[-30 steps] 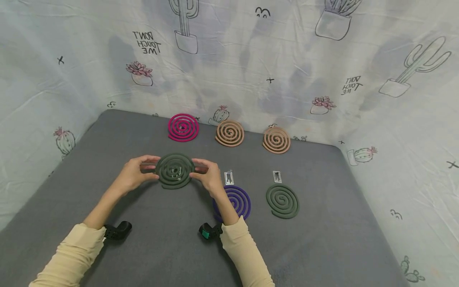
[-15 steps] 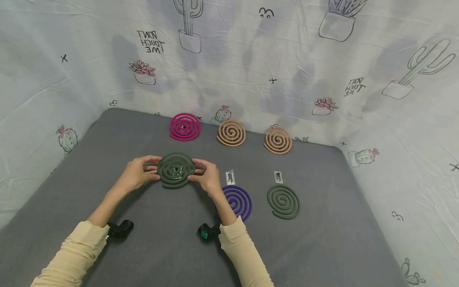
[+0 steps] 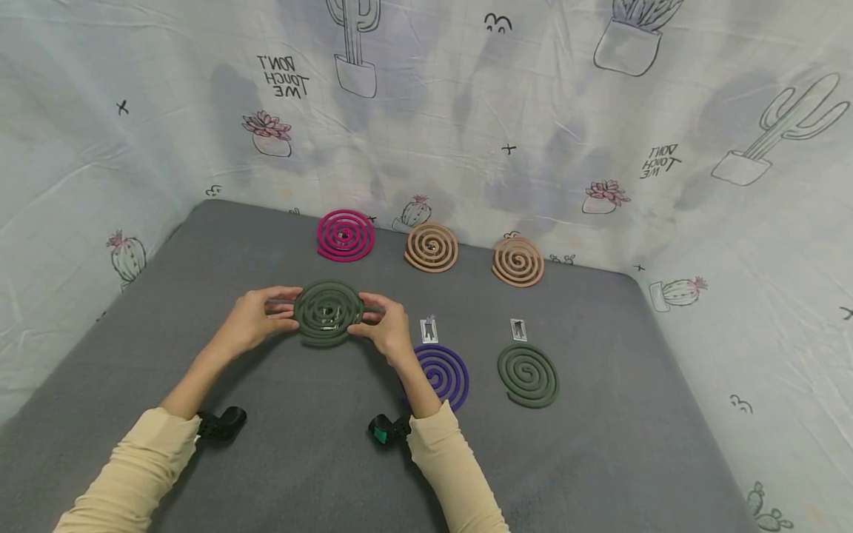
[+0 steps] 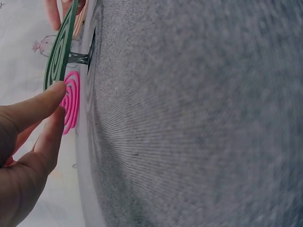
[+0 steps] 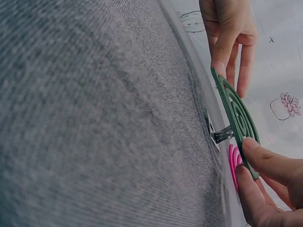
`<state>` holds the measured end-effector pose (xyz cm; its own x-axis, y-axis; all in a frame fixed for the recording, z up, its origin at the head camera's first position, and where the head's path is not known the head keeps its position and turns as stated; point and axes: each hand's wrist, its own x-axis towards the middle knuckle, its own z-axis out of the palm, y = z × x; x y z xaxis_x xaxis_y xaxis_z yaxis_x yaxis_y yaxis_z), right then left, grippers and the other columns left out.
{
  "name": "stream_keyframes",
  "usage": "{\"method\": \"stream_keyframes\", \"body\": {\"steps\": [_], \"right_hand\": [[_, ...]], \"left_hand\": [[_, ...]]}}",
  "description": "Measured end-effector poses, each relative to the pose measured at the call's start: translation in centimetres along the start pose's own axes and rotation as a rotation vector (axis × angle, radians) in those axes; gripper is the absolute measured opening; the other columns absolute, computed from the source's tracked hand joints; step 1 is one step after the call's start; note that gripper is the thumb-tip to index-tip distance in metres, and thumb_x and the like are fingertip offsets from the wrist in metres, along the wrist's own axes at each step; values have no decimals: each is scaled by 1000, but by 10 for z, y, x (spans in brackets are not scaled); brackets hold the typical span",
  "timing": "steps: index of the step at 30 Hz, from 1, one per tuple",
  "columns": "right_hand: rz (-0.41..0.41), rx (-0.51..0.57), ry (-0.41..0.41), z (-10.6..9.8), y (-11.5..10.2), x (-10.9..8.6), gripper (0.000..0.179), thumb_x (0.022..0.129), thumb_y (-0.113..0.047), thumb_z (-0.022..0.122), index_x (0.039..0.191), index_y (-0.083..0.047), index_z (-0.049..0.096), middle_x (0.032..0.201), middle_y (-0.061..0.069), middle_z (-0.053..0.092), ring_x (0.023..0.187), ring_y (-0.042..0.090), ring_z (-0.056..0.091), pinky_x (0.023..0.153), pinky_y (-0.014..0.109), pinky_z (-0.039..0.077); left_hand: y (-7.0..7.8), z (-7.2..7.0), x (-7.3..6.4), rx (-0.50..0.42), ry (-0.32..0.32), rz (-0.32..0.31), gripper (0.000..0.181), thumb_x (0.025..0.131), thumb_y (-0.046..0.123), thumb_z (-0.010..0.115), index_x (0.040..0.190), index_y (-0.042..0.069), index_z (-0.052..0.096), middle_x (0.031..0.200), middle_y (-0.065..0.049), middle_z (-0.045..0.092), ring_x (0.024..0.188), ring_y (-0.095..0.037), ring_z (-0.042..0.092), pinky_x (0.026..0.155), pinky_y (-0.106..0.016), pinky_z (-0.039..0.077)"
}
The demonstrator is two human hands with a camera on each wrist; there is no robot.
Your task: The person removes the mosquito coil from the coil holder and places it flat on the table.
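A dark green mosquito coil is held level over the grey table between both hands. My left hand pinches its left rim between thumb and fingers. On the opposite rim, my right hand grips the coil the same way. Beneath the coil's middle stands a small metal coil stand, its upright reaching the coil's underside in both wrist views. Whether the tip is seated in the coil cannot be seen. A purple coil lies partly under the right forearm.
Along the back edge are a pink coil and two tan coils, the left and the right. Two flat metal stands, the left and the right, lie near another green coil. Printed cloth hangs behind.
Both hands keep hold of the green coil, which has shifted very slightly toward the back. The head view has drifted a little; the other coils and stands stay put.
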<state>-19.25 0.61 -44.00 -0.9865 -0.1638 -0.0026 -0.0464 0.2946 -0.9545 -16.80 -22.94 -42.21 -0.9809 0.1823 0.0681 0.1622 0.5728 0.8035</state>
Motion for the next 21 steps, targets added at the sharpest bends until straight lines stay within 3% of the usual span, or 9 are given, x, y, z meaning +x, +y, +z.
{"method": "stream_keyframes", "body": {"steps": [12, 17, 21], "right_hand": [[-13, 88, -46, -5, -2, -2, 58, 69, 4, 83, 123, -6, 65, 130, 7, 60, 98, 22, 66, 70, 23, 56], [-30, 118, -69, -9, -3, -2, 58, 69, 5, 83, 123, -6, 65, 128, 10, 60, 98, 27, 66, 67, 22, 54], [-27, 115, -74, -12, -6, -3, 58, 68, 4, 83, 123, -6, 66, 122, 9, 64, 94, 22, 67, 63, 19, 52]], "left_hand": [[-1, -4, -1, -52, -8, 21, 53, 82, -1, 74, 129, -11, 53, 115, -30, 62, 101, -39, 64, 71, -19, 55], [1, -4, -2, -85, 5, 31, 53, 80, -1, 75, 127, -12, 54, 115, -30, 62, 99, -35, 66, 68, -18, 55], [3, -5, -2, -68, -8, 39, 53, 81, 1, 75, 128, -11, 54, 117, -29, 61, 101, -37, 65, 70, -17, 55]]}}
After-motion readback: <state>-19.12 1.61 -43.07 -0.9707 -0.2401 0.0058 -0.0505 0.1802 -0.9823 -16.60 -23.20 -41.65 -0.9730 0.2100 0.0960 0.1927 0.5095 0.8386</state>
